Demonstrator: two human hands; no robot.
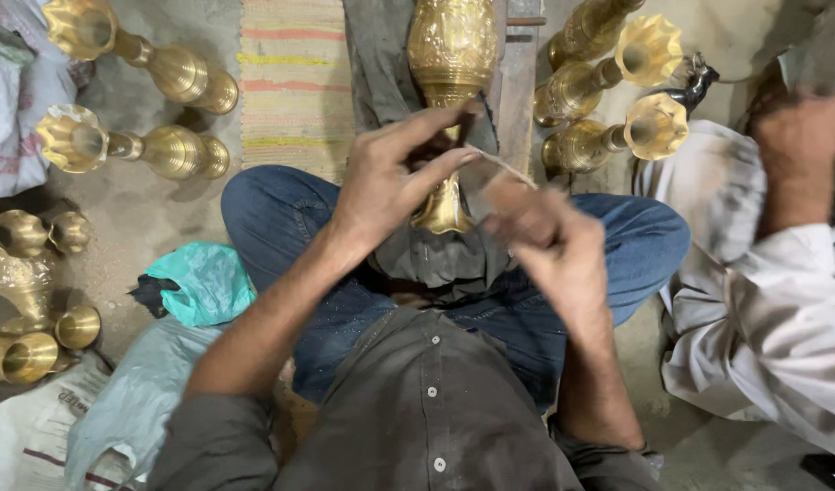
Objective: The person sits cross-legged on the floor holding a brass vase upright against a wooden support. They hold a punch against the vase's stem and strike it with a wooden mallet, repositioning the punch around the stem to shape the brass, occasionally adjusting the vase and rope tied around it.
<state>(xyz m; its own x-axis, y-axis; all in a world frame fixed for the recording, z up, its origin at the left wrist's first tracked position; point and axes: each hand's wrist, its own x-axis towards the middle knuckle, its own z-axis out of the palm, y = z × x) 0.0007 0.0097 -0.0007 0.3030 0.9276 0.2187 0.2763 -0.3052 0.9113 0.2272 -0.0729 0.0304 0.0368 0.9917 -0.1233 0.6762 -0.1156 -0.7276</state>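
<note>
A tall engraved brass vase (pixel 449 55) lies on a grey cloth over my crossed legs, its narrow neck pointing toward me. My left hand (pixel 390 177) hovers over the neck with fingers spread, thumb and forefinger pinching a thin pale strip (pixel 504 165). My right hand (pixel 549 241) is blurred, its fingers closed around the other end of that strip, just right of the vase's base. The strip runs between both hands above the neck.
Brass vases lie on the floor at the left (pixel 140 59) (pixel 126 145) and upper right (pixel 608 64) (pixel 617 136). A striped mat (pixel 295 82) and teal plastic bag (pixel 204 282) sit nearby. Another person in white sleeves (pixel 772 300) works at the right.
</note>
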